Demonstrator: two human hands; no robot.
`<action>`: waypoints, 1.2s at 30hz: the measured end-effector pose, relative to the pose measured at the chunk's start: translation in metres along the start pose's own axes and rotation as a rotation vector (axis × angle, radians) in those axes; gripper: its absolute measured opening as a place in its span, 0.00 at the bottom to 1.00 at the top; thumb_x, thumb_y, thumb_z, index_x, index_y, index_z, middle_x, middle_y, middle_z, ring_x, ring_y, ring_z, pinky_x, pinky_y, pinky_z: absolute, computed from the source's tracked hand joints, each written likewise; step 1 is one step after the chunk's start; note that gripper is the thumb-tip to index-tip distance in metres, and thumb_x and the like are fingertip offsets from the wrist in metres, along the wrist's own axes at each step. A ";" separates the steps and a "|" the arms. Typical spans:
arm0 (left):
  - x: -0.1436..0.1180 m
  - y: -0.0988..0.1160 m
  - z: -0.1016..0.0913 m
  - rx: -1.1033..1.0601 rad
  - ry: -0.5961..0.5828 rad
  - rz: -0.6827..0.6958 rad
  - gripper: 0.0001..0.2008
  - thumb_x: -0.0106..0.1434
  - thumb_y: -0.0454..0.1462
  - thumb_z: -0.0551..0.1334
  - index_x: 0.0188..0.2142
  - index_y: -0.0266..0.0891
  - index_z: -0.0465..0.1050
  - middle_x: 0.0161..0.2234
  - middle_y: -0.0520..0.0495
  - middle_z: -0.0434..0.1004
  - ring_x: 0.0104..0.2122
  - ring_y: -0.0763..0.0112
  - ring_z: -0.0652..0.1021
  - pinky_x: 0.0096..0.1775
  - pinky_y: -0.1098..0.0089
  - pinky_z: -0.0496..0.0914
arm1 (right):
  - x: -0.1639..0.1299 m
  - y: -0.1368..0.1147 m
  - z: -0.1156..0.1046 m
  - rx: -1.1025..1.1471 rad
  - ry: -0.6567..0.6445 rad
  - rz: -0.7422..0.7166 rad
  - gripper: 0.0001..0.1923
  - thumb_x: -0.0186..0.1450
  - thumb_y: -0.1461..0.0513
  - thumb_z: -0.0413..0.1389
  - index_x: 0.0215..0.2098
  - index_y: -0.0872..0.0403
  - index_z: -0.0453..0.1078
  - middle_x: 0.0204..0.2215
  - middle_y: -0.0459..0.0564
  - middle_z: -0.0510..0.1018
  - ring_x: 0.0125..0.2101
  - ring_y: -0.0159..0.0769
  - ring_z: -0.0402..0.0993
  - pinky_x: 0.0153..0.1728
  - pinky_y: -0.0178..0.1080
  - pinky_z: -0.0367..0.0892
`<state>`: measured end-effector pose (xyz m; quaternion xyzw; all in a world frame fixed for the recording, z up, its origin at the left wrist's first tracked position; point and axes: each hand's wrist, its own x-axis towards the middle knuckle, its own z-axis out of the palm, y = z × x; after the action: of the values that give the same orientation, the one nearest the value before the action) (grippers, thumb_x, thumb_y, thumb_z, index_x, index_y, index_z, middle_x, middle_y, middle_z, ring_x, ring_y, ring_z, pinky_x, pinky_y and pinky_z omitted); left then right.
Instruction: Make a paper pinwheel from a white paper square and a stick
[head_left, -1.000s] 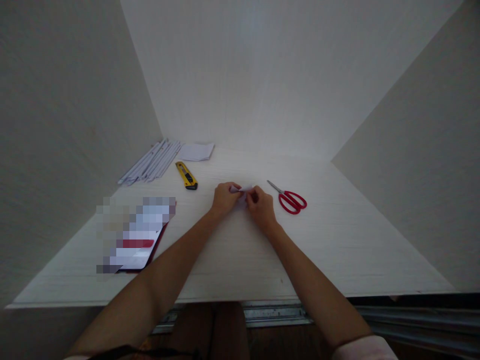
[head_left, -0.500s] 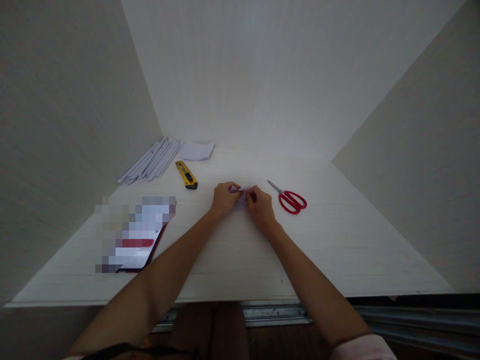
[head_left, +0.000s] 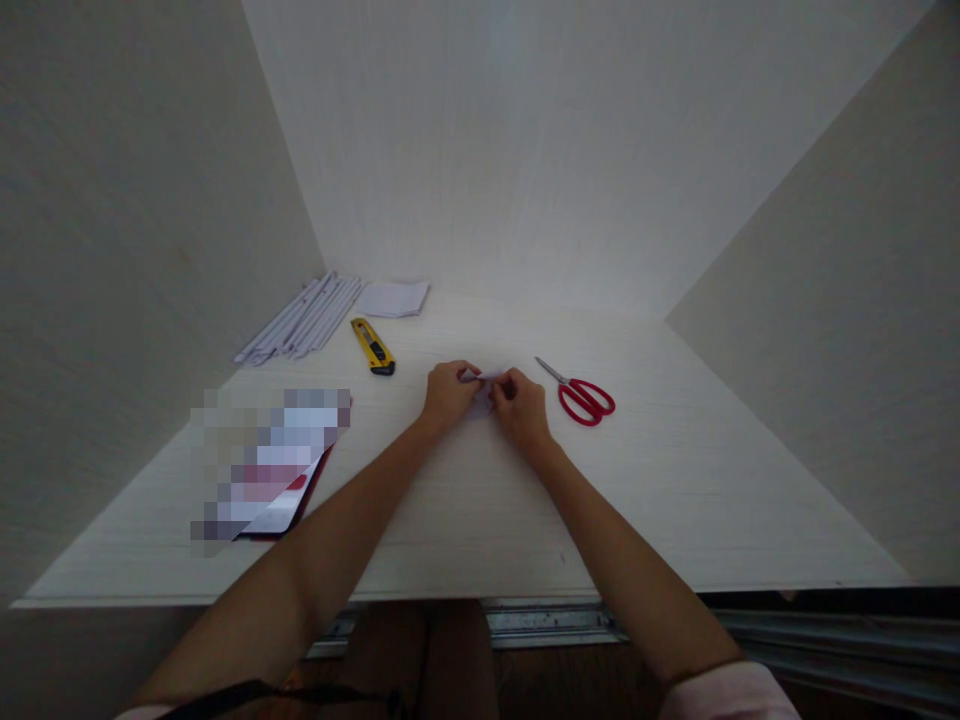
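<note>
Both hands meet over the middle of the pale wooden table (head_left: pixel 675 500), working a small piece of white paper (head_left: pixel 484 377) between them. The left hand (head_left: pixel 448 392) has its fingers curled in and pinches the paper's left end; the right hand (head_left: pixel 520 405) does the same from the other side, thumb and fingers closed on the scrap — the two sets of fingertips almost touch. The paper sits low, just above or on the tabletop; I cannot tell which. Just to the right of the right hand lie red-handled scissors (head_left: pixel 583 395), blades closed and pointing up-left. Off to the left, near but apart, a yellow utility knife (head_left: pixel 373 347) lies at a slant. Further back, against the wall, a bundle of folded white paper strips (head_left: pixel 300 318) rests beside a small stack of white sheets (head_left: pixel 393 298). A red-edged booklet (head_left: pixel 281 480) — partly blurred — lies near the table's left front.
</note>
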<state>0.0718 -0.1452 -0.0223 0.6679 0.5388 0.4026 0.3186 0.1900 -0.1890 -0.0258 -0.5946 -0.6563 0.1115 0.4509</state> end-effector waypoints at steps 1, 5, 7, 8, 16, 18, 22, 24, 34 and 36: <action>0.000 0.000 0.000 0.007 0.000 0.002 0.08 0.45 0.35 0.61 0.28 0.35 0.74 0.19 0.52 0.69 0.21 0.75 0.69 0.25 0.74 0.62 | 0.000 0.000 0.000 0.001 -0.005 -0.006 0.05 0.56 0.65 0.46 0.24 0.56 0.62 0.19 0.46 0.71 0.19 0.28 0.65 0.24 0.31 0.59; -0.001 0.003 -0.001 0.031 0.008 0.012 0.08 0.46 0.34 0.61 0.28 0.36 0.74 0.20 0.52 0.69 0.22 0.74 0.70 0.27 0.74 0.63 | 0.001 0.000 0.000 -0.020 -0.023 -0.038 0.05 0.56 0.66 0.46 0.23 0.56 0.62 0.18 0.46 0.70 0.19 0.27 0.64 0.24 0.32 0.59; -0.001 0.004 -0.002 0.046 0.017 0.021 0.07 0.46 0.34 0.62 0.28 0.36 0.74 0.21 0.52 0.70 0.24 0.74 0.70 0.29 0.74 0.64 | 0.001 0.000 0.000 0.013 -0.020 -0.010 0.05 0.56 0.66 0.47 0.23 0.56 0.61 0.18 0.46 0.71 0.19 0.28 0.65 0.24 0.31 0.60; -0.002 0.004 -0.003 0.052 0.018 0.024 0.07 0.45 0.34 0.62 0.28 0.36 0.74 0.21 0.51 0.71 0.24 0.74 0.70 0.29 0.73 0.64 | 0.002 0.000 0.000 0.035 -0.018 0.010 0.05 0.56 0.65 0.47 0.22 0.56 0.61 0.18 0.46 0.71 0.19 0.28 0.65 0.24 0.31 0.60; -0.002 0.005 -0.002 0.056 0.005 0.026 0.09 0.46 0.33 0.61 0.29 0.35 0.74 0.24 0.50 0.73 0.26 0.73 0.71 0.31 0.73 0.65 | 0.003 -0.003 -0.001 0.132 -0.039 0.122 0.05 0.54 0.66 0.48 0.21 0.56 0.62 0.16 0.46 0.71 0.17 0.27 0.66 0.22 0.31 0.62; -0.001 0.003 -0.001 0.059 0.011 0.046 0.09 0.46 0.33 0.61 0.29 0.35 0.74 0.25 0.49 0.74 0.26 0.73 0.72 0.32 0.72 0.66 | 0.002 -0.003 0.000 0.093 -0.029 0.084 0.05 0.54 0.66 0.48 0.21 0.56 0.62 0.16 0.46 0.71 0.17 0.27 0.66 0.23 0.31 0.61; -0.001 0.002 -0.001 0.044 0.013 0.054 0.08 0.46 0.33 0.61 0.29 0.35 0.74 0.26 0.48 0.75 0.27 0.72 0.73 0.33 0.72 0.66 | 0.002 -0.002 0.002 0.019 -0.018 0.000 0.05 0.55 0.65 0.47 0.21 0.56 0.61 0.16 0.45 0.70 0.18 0.27 0.65 0.24 0.31 0.60; -0.002 0.002 -0.001 0.042 0.016 0.050 0.08 0.46 0.32 0.61 0.29 0.35 0.74 0.26 0.48 0.75 0.27 0.72 0.73 0.33 0.71 0.67 | 0.002 0.000 0.002 0.034 -0.014 0.014 0.05 0.55 0.65 0.47 0.22 0.55 0.61 0.17 0.45 0.70 0.18 0.27 0.65 0.24 0.31 0.60; -0.002 0.003 -0.001 0.026 0.020 0.054 0.08 0.45 0.31 0.61 0.28 0.35 0.74 0.27 0.47 0.76 0.29 0.70 0.74 0.34 0.70 0.67 | 0.002 -0.002 0.001 0.085 -0.021 0.061 0.05 0.54 0.65 0.48 0.20 0.55 0.61 0.15 0.44 0.70 0.18 0.27 0.65 0.23 0.31 0.61; -0.001 0.002 -0.001 0.020 0.020 0.053 0.08 0.45 0.31 0.61 0.28 0.35 0.74 0.26 0.47 0.76 0.29 0.70 0.74 0.34 0.70 0.67 | 0.002 -0.002 0.001 0.107 -0.024 0.084 0.05 0.54 0.65 0.48 0.20 0.55 0.61 0.15 0.45 0.70 0.17 0.27 0.66 0.22 0.31 0.61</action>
<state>0.0721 -0.1470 -0.0203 0.6811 0.5280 0.4121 0.2959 0.1882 -0.1868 -0.0245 -0.5952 -0.6292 0.1722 0.4692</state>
